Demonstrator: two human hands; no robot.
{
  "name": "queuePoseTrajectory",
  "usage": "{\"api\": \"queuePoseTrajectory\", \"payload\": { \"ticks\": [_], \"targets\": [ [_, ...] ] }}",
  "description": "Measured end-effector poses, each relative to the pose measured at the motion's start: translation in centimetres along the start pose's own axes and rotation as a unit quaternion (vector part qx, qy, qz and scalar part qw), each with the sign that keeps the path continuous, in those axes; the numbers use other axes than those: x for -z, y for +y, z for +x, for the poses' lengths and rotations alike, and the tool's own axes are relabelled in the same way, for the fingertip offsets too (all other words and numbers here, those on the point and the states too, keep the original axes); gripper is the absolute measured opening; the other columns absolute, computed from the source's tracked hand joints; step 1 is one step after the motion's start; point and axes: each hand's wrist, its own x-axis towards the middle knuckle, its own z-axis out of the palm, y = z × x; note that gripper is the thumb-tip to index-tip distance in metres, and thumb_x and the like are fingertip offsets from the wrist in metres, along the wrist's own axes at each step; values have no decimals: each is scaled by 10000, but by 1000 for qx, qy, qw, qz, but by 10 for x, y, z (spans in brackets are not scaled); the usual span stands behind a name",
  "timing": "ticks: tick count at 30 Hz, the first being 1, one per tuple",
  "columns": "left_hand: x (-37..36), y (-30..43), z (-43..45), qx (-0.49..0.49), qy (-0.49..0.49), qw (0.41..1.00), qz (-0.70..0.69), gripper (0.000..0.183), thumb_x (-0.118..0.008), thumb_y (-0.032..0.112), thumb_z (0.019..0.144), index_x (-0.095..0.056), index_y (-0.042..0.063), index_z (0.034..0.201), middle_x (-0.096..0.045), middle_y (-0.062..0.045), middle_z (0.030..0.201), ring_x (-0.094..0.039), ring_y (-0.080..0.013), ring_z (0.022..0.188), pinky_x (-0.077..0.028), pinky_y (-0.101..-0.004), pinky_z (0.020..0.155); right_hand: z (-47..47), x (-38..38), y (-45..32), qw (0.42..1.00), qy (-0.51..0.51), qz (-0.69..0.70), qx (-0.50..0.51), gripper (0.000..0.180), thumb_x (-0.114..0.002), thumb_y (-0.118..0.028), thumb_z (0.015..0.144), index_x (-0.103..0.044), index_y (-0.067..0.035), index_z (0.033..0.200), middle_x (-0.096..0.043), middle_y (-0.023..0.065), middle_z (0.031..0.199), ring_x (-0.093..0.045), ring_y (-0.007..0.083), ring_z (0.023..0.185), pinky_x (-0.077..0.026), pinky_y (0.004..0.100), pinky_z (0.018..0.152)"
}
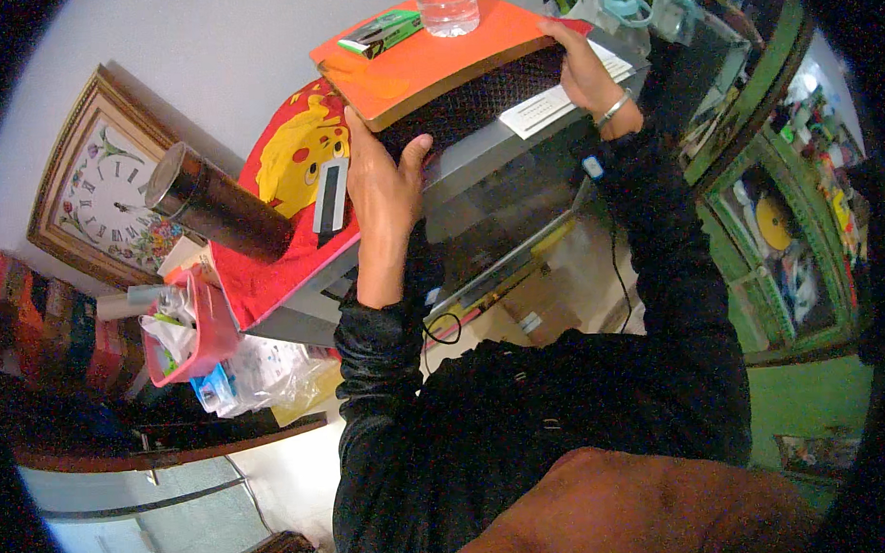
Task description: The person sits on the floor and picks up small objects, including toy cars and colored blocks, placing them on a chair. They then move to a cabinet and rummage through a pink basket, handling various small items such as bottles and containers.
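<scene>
An orange board or tray lies between my two hands, over a dark patterned surface. My left hand is at its near left corner, thumb spread to the right; the fingers are partly hidden. My right hand touches its right end with the fingertips, a bracelet on the wrist. On the orange top stand a clear plastic bottle of liquid and a small green box. Beneath my right hand lie white printed papers. A grey and black flat device rests on a red cloth beside my left wrist.
A dark cylinder leans on the left, before a framed clock. A pink basket with plastic bags hangs or stands at the left edge. Green-framed shelving is at right. A black cable hangs below my right forearm.
</scene>
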Motion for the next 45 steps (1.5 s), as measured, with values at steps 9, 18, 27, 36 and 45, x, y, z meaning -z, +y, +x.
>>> {"api": "queuePoseTrajectory", "payload": {
  "ticks": [9, 18, 27, 36, 45],
  "targets": [
    [-32, 38, 2, -35, 16, 999, -21, 911, -794, 188, 755, -243, -132, 1406, -503, -342, 1275, -524, -461, 1173, -464, -446, 939, 1, 44, -31, 998, -5, 61, -28, 352, -595, -290, 924, -642, -62, 1187, -653, 44, 1184, -589, 184, 1110, -416, 344, 1019],
    [-90, 59, 4, -88, 6, 994, -56, 853, -795, 176, 744, -267, -104, 1353, -508, -341, 1232, -547, -473, 1107, -488, -462, 882, -12, 99, -43, 994, 79, 49, -56, 400, -636, -310, 887, -633, -58, 1197, -633, 58, 1231, -582, 204, 1137, -411, 360, 1026],
    [-98, 52, 5, -107, 20, 994, -10, 882, -786, 205, 761, -255, -61, 1414, -541, -302, 1243, -552, -439, 1137, -483, -460, 912, 7, 129, -16, 995, 95, 35, -7, 445, -653, -332, 896, -581, -65, 1245, -583, 43, 1250, -525, 193, 1159, -382, 345, 1019],
    [-15, 27, -104, -293, 10, 956, -32, 459, -731, 176, 803, -581, 65, 1223, -627, -160, 1156, -600, -338, 1099, -496, -436, 921, -68, 107, -49, 947, 232, -121, 188, 471, -459, -294, 969, -508, 6, 1328, -559, 118, 1324, -510, 267, 1236, -387, 414, 1040],
    [113, -86, -279, 67, 108, 989, 75, 110, -703, 175, 865, -725, 73, 899, -715, -99, 848, -686, -261, 693, -539, -343, 603, -189, 132, 34, 985, 159, -66, 24, 402, -378, -278, 1028, -605, 45, 1103, -656, 152, 1029, -625, 249, 967, -519, 369, 845]
  ]
}}
